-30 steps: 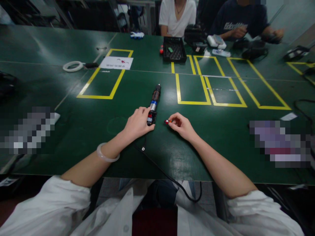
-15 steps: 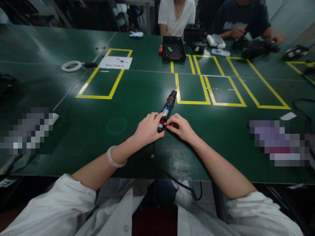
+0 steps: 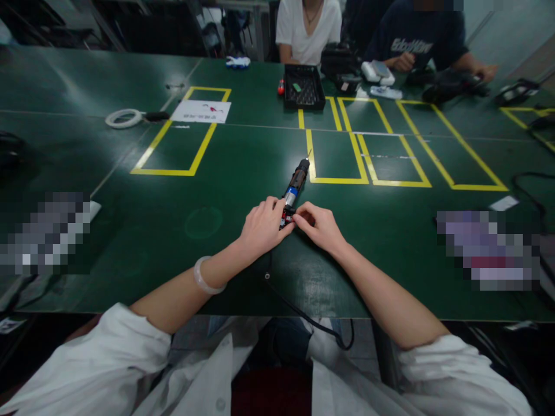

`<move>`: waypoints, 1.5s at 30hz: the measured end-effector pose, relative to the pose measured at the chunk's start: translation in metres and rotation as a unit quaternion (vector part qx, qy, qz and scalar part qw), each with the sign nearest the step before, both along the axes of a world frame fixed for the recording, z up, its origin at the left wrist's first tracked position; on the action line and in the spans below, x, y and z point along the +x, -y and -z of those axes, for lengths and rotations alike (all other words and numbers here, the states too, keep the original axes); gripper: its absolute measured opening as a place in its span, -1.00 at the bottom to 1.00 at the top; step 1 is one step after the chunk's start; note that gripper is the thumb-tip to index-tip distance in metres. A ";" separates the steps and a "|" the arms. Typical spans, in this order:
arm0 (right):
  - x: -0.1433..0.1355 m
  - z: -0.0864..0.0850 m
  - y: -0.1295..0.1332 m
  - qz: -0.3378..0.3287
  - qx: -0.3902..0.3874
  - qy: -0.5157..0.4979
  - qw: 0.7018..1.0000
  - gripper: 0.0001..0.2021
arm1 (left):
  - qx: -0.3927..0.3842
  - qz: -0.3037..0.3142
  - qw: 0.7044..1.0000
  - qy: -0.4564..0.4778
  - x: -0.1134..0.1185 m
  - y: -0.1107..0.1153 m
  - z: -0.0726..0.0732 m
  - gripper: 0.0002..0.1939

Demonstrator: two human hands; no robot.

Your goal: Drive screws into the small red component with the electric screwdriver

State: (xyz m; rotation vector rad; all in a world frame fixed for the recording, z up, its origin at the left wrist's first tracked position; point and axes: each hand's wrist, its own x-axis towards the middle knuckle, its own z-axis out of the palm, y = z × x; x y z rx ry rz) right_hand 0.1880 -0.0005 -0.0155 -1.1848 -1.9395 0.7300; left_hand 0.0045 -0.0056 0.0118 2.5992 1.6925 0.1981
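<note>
A broad green table [image 3: 243, 153] is marked with outlines of yellow tape [image 3: 338, 180] and crossed by pale seams. Near its front edge a dark screwdriver [image 3: 295, 188] is held at a slant, its thin bit pointed away from the wearer. Its near end is gripped by the left hand [image 3: 263, 226], with the fingers curled over it. The thumb and forefinger of the right hand [image 3: 319, 224] are brought together at that same end, beside small red parts [image 3: 284, 217]; whether anything is pinched there cannot be told. A black cord [image 3: 316, 325] is draped over the table edge.

On the left, a white sheet [image 3: 202, 111] is laid across one taped outline, near a white coil [image 3: 124, 118]. Farther back, a green piece [image 3: 296, 87] is contained in a black tray [image 3: 318, 104]. At the far side, a person in a white top [image 3: 309, 29] and a person in a dark top [image 3: 427, 34] are seated.
</note>
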 end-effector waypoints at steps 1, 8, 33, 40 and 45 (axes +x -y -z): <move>0.000 0.000 0.000 0.002 -0.002 -0.002 1.000 -0.84 | -0.002 -0.006 1.000 0.001 0.001 -0.001 -0.001 -0.49; 0.003 0.002 0.000 -0.017 -0.031 -0.028 0.999 -0.84 | -0.021 -0.015 1.000 0.006 -0.002 -0.010 -0.006 -0.50; 0.005 0.006 -0.005 -0.044 -0.045 0.000 0.998 -0.90 | -0.083 -0.260 0.962 -0.033 -0.229 -0.093 -0.006 -0.22; 0.006 0.007 -0.004 -0.047 -0.042 0.008 0.998 -0.89 | -0.090 -0.318 0.942 -0.049 -0.280 -0.113 -0.007 -0.22; 0.005 0.003 -0.003 -0.048 -0.042 0.007 0.998 -0.90 | -0.044 -0.308 0.947 -0.080 -0.278 -0.106 -0.012 -0.23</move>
